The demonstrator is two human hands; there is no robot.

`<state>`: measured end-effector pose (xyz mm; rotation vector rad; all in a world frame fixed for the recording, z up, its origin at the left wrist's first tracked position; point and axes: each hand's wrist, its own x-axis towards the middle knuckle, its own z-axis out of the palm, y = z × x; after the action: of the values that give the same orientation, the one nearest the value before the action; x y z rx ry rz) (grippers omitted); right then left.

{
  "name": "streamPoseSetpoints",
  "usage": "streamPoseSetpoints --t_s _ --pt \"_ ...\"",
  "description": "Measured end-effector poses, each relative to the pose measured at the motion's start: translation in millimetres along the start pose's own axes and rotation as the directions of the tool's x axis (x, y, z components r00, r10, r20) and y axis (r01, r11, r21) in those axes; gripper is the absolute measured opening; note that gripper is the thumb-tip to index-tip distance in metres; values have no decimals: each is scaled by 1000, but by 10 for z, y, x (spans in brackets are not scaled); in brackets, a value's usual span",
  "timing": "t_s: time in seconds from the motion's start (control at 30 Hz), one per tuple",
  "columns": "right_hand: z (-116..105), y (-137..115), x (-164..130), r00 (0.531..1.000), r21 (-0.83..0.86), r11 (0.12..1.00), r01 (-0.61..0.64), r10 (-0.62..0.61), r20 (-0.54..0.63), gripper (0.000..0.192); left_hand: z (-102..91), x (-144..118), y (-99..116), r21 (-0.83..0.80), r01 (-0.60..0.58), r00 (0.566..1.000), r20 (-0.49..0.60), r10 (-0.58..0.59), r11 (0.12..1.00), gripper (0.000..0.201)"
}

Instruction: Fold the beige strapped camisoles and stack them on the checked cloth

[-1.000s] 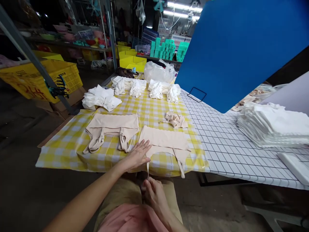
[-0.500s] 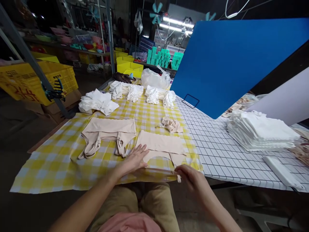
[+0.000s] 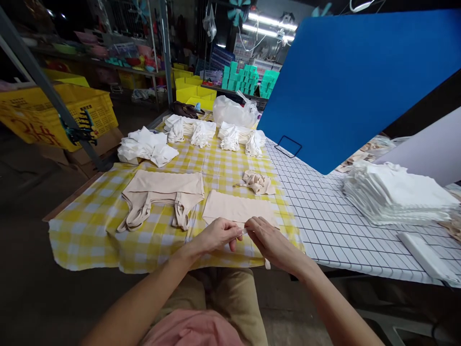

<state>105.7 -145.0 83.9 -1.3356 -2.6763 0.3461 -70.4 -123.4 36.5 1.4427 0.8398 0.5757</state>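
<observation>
A beige strappy top [image 3: 239,204] lies folded on the yellow checked cloth, and its lower part is hidden behind my hands. Both hands meet just over it. My left hand [image 3: 223,233] is closed, thumb and forefinger pinching a small pale strip [image 3: 245,231]. From the other side, my right hand [image 3: 264,238] closes on the same strip with bent fingers; whether it belongs to the top I cannot tell. Left of them, a stack of folded beige tops [image 3: 163,185] rests with its straps towards me. Behind the nearer top is a crumpled beige garment [image 3: 257,182].
White garments lie in a loose heap [image 3: 146,145] and in folded bundles [image 3: 190,129] farther back. On the right, a tall white stack [image 3: 396,192] and a white oblong device [image 3: 427,257] sit on the grid-patterned cloth [image 3: 324,230]. A big blue board [image 3: 353,86] leans above it.
My left hand has lifted off the top and moved right. My right hand has come up and left from the strap at the table edge, and the two now meet at the pale strip.
</observation>
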Motion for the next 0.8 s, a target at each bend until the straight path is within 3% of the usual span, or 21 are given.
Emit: streamPoseSetpoints --t_s 0.17,0.4,0.5,0.57,0.67,0.73,0.8 --pt "306 69 124 994 -292 950 110 -105 31 18 -98 -2 -120 -140 55 998 39 -50 989 41" --pt "426 97 167 991 -318 945 83 -112 -75 18 -145 -26 -94 -132 84 996 22 -81 988 39" --pt "462 127 184 988 -292 956 1 -46 -148 19 -197 -15 -60 -3 34 993 116 -34 999 39" --pt "504 155 201 978 -240 969 -64 12 -210 21 -255 36 -57 222 -31 997 70 16 975 36" --pt "568 185 219 957 -55 995 -86 67 -282 25 -344 183 -126 642 -76 976 -109 189 763 13" --pt "603 195 228 942 125 990 -67 104 -320 28 -383 298 -209 808 -112 952 -79 294 579 16" --pt "634 206 244 911 319 945 -76 196 -363 31 -398 394 -288 893 -151 945 5 326 424 17"
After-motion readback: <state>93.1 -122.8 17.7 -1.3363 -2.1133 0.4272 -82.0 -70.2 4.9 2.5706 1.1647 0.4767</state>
